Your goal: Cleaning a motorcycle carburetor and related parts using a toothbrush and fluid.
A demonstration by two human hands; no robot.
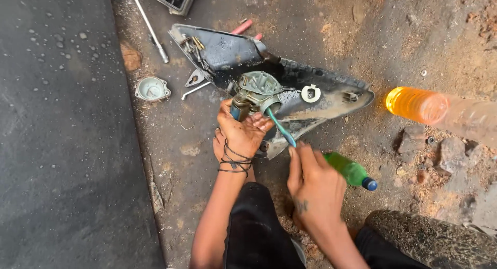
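Left hand (239,132) was wrapped tight around the carburettor (257,93), fingers closed on its lower body, holding it up just over the black panel (331,95) lying on the dirt. Right hand (313,183) was closed on a teal brush (281,128), pinched near the handle end, bristle end at the carb's round mouth.

Step, as I read it: scrubbing the carb body and throat over the panel, which served as a tray. Next move probably called for turning the carb in the left hand to expose another face, keeping the brush angled into the bore and clear of small parts.

Loose bits sat nearby: round cover (152,88) on the ground to the left, a washer-like piece (310,93) on the panel, green bottle (349,170) lying just beside the right hand, orange bottle (417,104) well apart to the right.

Hard to tell: brush head was hidden against the carb; the carb's underside was covered by the left palm; the orange bottle's far end was blurred; the box at the top edge was cut off.
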